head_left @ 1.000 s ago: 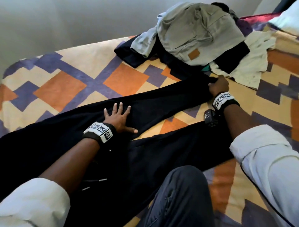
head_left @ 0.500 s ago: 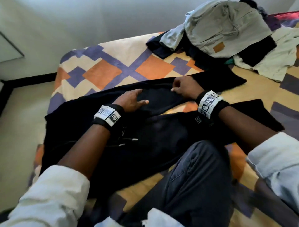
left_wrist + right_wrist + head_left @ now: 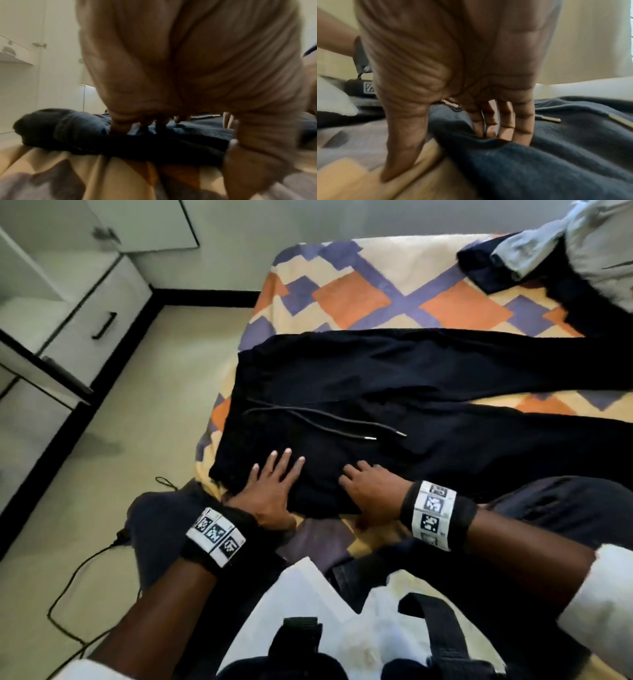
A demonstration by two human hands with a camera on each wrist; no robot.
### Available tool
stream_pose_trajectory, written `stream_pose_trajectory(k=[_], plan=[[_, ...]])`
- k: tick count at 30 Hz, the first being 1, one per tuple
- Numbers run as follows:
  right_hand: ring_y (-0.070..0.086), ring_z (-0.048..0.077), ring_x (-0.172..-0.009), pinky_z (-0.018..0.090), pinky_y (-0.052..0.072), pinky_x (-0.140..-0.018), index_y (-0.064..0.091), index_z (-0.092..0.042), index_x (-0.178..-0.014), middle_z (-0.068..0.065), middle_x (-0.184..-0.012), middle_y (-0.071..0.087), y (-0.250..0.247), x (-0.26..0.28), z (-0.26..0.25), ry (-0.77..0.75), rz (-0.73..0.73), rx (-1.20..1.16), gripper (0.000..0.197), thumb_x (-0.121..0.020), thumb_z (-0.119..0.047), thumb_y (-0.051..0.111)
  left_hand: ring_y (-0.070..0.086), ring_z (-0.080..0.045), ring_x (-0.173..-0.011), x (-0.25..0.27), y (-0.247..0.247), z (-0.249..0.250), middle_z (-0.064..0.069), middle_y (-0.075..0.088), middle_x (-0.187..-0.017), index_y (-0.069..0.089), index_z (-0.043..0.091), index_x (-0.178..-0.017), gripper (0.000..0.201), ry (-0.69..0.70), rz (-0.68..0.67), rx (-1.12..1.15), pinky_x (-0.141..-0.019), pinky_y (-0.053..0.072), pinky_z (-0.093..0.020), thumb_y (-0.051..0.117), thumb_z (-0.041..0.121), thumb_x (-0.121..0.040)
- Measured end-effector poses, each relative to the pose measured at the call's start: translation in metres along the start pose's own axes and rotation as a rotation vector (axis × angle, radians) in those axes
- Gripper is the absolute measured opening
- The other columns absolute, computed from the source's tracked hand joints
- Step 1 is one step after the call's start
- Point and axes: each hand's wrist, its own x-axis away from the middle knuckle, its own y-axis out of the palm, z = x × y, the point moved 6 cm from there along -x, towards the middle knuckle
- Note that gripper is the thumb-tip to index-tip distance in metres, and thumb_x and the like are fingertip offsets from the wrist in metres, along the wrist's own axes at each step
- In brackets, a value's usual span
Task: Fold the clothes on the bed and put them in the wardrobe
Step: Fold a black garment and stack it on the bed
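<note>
Black drawstring trousers (image 3: 394, 392) lay on the patterned bedspread (image 3: 349, 299), left hand (image 3: 270, 494) flat with fingers spread, right hand (image 3: 371, 491) pressing its straight fingers into the waistband.

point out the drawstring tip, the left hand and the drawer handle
drawstring tip (image 3: 371, 437): head view, on the metal end of the cord.
left hand (image 3: 272, 491): head view, on the back of the hand.
drawer handle (image 3: 104, 326): head view, on the middle of the black bar.
</note>
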Motion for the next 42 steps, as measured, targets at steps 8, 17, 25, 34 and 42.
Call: stream_pose_trajectory(k=[8,17,25,34,42], plan=[[0.057,0.034,-0.104,0.039,0.048,-0.076,0.049,-0.007,-0.121,0.013,-0.12,0.053,-0.009,0.001,-0.016,0.06,0.137,0.023,0.03,-0.093,-0.014,0.044,-0.013,-0.037,-0.15,-0.01,-0.002,0.012,-0.01,-0.025,-0.162,-0.02,0.024,-0.154,0.115,-0.089,-0.12,-0.094,-0.118,0.006,-0.062,0.071,0.019,-0.084],[0.061,0.034,-0.096,0.037,0.049,-0.075,0.063,-0.02,-0.098,0.005,-0.104,0.065,-0.08,0.019,0.038,0.186,0.433,-0.453,0.029,-0.077,-0.006,0.049,0.062,-0.035,-0.098,0.017,-0.077,0.002,-0.007,0.063,-0.108,0.049,0.024,-0.119,0.035,-0.118,0.41,0.176,-0.082,0.05,-0.045,0.06,0.037,-0.088],[0.059,0.023,-0.109,0.029,0.046,-0.093,0.065,-0.017,-0.109,0.004,-0.115,0.064,-0.014,0.018,0.044,0.07,-0.177,-0.121,0.027,-0.086,-0.031,0.064,0.067,-0.021,-0.087,0.021,-0.064,-0.037,-0.003,0.072,-0.1,0.075,0.02,-0.099,0.021,-0.22,-0.089,0.083,-0.071,0.05,-0.028,0.068,0.013,-0.081],[0.06,0.025,-0.098,0.03,0.047,-0.076,0.061,-0.023,-0.099,0.004,-0.11,0.06,-0.014,-0.003,0.007,-0.035,-0.161,-0.11,0.04,-0.073,-0.049,0.076,0.06,-0.036,-0.106,-0.007,-0.068,-0.091,-0.013,0.059,-0.126,0.061,0.013,-0.105,0.041,-0.567,0.329,0.344,-0.084,0.046,-0.037,0.069,0.049,-0.086],[0.053,0.028,-0.113,0.037,0.049,-0.088,0.05,-0.022,-0.128,0.006,-0.125,0.05,-0.002,-0.005,0.0,-0.005,-0.101,-0.052,0.059,-0.077,-0.045,0.07,0.056,-0.04,-0.117,-0.001,-0.056,-0.117,-0.017,0.055,-0.135,0.051,0.005,-0.131,0.054,-0.635,0.392,0.399,-0.093,0.046,-0.042,0.064,0.039,-0.091]])
